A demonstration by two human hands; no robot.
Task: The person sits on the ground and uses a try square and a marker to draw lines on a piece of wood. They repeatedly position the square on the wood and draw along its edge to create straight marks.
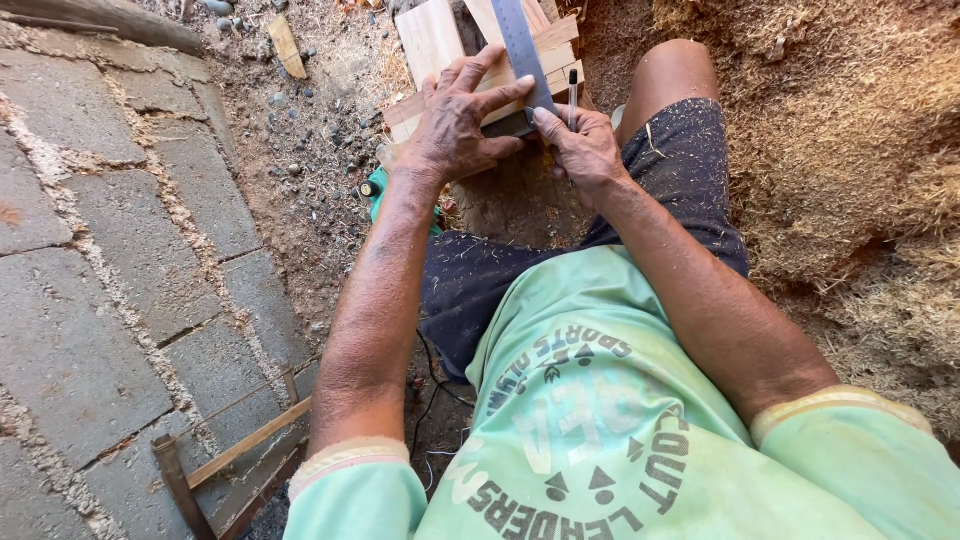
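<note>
Sunlit paving slabs point(110, 250) beside sawdust-strewn dirt ground point(830, 150).

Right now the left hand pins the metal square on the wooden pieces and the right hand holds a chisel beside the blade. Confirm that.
One detail is wrong. The head view shows the right hand holding a slim pen or marker, not a chisel, beside the blade. The left hand does pin the metal square on the wooden pieces.
</note>
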